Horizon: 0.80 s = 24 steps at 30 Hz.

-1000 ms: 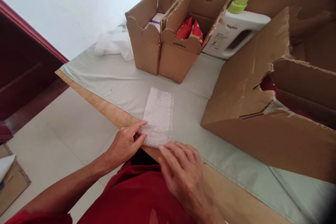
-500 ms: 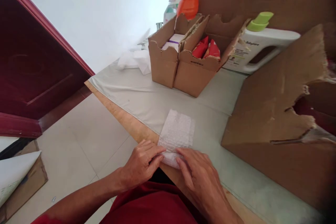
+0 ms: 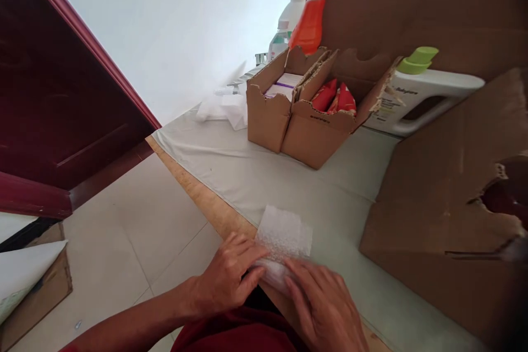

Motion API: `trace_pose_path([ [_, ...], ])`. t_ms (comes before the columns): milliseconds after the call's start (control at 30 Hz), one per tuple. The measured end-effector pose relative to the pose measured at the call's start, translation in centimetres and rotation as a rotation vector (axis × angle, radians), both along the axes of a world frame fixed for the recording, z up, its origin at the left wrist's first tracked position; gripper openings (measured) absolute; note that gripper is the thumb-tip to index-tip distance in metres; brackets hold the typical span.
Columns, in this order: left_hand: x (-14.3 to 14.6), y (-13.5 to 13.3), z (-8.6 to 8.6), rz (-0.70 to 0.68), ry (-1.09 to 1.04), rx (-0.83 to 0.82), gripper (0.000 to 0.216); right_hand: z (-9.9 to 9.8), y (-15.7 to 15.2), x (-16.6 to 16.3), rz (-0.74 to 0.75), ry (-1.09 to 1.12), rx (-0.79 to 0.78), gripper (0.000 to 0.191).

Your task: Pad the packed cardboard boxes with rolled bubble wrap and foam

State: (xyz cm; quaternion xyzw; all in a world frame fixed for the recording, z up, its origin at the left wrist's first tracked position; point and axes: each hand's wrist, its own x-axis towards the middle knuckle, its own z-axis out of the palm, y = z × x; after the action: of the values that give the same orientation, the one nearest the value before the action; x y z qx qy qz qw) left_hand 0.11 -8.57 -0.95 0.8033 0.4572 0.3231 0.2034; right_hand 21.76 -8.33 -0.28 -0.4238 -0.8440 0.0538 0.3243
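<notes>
A white, translucent sheet of bubble wrap (image 3: 284, 234) lies at the table's near edge, its closer end rolled into a thick fold. My left hand (image 3: 233, 272) grips the left end of that roll between thumb and fingers. On the right end, my right hand (image 3: 322, 297) presses with its thumb and fingers closed round it. Whether anything is inside the roll cannot be seen. The far part of the wrap lies flat on the pale cloth (image 3: 330, 192).
Two small cardboard bins (image 3: 313, 140) hold red packets (image 3: 334, 99) and white boxes. Behind them stand an orange bottle (image 3: 311, 19) and other bottles. A white jug with a green cap (image 3: 433, 93) is beside a large cardboard box (image 3: 433, 198) on the right. A dark red door (image 3: 74, 93) is at left.
The flat part of the bubble wrap beyond my hands looks shorter, and the roll lies under my fingers. The whole scene sits lower and a little further right in view.
</notes>
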Motion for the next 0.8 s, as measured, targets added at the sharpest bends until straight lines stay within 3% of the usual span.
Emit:
trace_pose_path([
  [133, 0.2, 1.0, -0.3, 0.079, 0.050, 0.012, 0.026, 0.4, -1.0, -0.5, -0.022, -0.171, -0.041, 0.023],
  [233, -0.3, 0.3, -0.5, 0.206, -0.075, -0.034, 0.032, 0.1, -0.6, -1.0, 0.010, -0.182, -0.136, 0.023],
  [300, -0.8, -1.1, -0.4, 0.333, -0.251, -0.186, 0.035, -0.2, 0.1, -1.2, -0.024, -0.058, -0.165, 0.022],
  [400, -0.7, -3.0, 0.4, 0.449, -0.637, -0.582, 0.037, -0.1, 0.4, -1.3, -0.073, 0.160, -0.253, 0.016],
  [467, 0.3, -3.4, 1.1, 0.382, -0.904, -0.813, 0.045, 0.3, -0.3, -1.6, -0.081, 0.264, -0.340, 0.016],
  [567, 2.3, -2.9, 1.7, 0.176, -1.152, -0.997, 0.048, 0.9, -2.2, -1.9, -0.074, 0.354, -0.468, 0.016],
  [633, 3.5, -2.2, 1.7, 0.133, -1.237, -1.048, 0.044, 1.1, -3.2, -1.6, -0.097, 0.332, -0.454, 0.016],
  [733, 4.4, -1.4, 1.5, 0.183, -1.274, -1.041, 0.044, 1.7, -3.7, 0.4, -0.236, 0.280, -0.294, 0.008],
  [800, 4.6, -1.2, 1.6, 0.149, -1.211, -1.031, 0.043, 2.5, -3.4, 2.2, -0.323, 0.354, -0.293, 0.018],
])
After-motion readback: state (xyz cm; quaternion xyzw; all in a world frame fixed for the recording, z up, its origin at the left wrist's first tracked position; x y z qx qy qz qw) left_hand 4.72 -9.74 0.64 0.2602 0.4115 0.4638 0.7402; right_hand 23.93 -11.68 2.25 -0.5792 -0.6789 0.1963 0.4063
